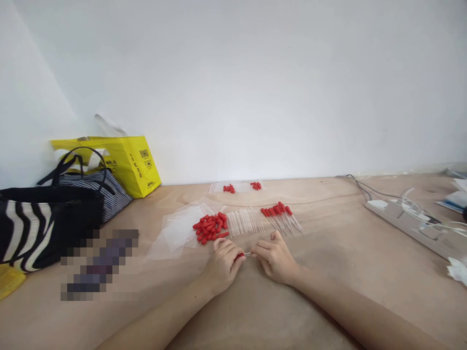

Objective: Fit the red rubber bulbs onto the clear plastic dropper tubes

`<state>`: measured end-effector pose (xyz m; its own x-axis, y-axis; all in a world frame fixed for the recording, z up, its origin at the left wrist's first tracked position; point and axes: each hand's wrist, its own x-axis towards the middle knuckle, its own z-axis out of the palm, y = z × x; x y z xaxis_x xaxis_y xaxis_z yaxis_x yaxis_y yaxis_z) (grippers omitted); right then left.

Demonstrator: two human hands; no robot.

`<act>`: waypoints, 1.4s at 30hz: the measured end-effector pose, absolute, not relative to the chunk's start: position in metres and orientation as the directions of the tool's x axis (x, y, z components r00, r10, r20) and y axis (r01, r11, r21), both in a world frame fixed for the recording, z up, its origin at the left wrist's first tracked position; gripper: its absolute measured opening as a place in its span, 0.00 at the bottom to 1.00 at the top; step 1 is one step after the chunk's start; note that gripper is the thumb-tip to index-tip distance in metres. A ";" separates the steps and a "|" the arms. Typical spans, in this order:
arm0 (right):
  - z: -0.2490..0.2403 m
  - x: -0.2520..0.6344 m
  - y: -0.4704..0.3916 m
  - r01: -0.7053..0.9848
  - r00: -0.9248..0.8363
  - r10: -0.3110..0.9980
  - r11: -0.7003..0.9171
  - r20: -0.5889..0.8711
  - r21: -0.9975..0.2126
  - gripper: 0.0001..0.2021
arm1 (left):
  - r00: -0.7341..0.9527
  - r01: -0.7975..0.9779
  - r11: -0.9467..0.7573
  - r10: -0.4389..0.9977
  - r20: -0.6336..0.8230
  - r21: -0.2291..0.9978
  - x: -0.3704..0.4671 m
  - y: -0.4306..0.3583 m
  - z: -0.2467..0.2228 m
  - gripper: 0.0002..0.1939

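Note:
My left hand [226,262] is closed on a red rubber bulb [240,255], of which only a small part shows. Between thumb and fingers, my right hand [273,257] pinches a thin clear dropper tube [248,254], whose left end meets the bulb; how deep it sits in it I cannot tell. Just beyond my left hand lies a pile of loose red bulbs [208,226]. A row of clear tubes [245,222] lies side by side to its right. Several droppers with red bulbs on their tubes [279,214] are fanned out beyond my right hand.
Clear plastic bags [171,233] lie left of the bulbs. Another bag with red bulbs [229,188] rests near the wall. A yellow bag [140,165], a striped bag [115,194] and a black bag [73,209] stand left. At right is a white power strip [412,226] with cables.

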<state>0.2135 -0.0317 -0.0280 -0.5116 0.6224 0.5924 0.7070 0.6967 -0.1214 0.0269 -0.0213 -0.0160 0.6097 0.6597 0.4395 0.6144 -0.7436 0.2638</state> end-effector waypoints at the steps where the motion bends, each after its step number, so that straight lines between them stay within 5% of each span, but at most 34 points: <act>1: -0.028 0.213 -0.032 0.704 -0.511 0.627 0.698 0.588 -0.132 0.11 | 0.610 0.612 -0.746 0.657 0.443 0.264 0.027 -0.021 -0.016 0.10; 16: -0.026 0.215 -0.027 0.646 -0.495 0.687 0.700 0.532 -0.303 0.10 | 0.585 0.633 -0.730 0.669 0.459 0.258 0.019 -0.012 -0.014 0.08; 30: -0.029 0.219 -0.028 0.788 -0.490 0.565 0.613 0.664 0.060 0.08 | 0.551 0.672 -0.736 0.572 0.607 0.084 0.009 -0.005 -0.015 0.10; 36: -0.032 0.240 -0.011 0.939 -0.187 0.634 0.341 0.750 -0.054 0.09 | 0.472 0.742 -0.656 0.658 0.588 0.139 0.000 0.005 -0.020 0.14; 42: -0.031 0.265 0.009 0.969 0.195 0.760 -0.052 0.620 -0.241 0.09 | 0.403 0.736 -0.624 0.716 0.570 0.263 -0.006 0.019 -0.025 0.09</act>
<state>0.2655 0.0092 -0.0308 0.1950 0.7598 0.6203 0.9690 -0.0516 -0.2415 -0.0064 0.0191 -0.0245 0.4026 0.7161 0.5702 0.7361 -0.6235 0.2633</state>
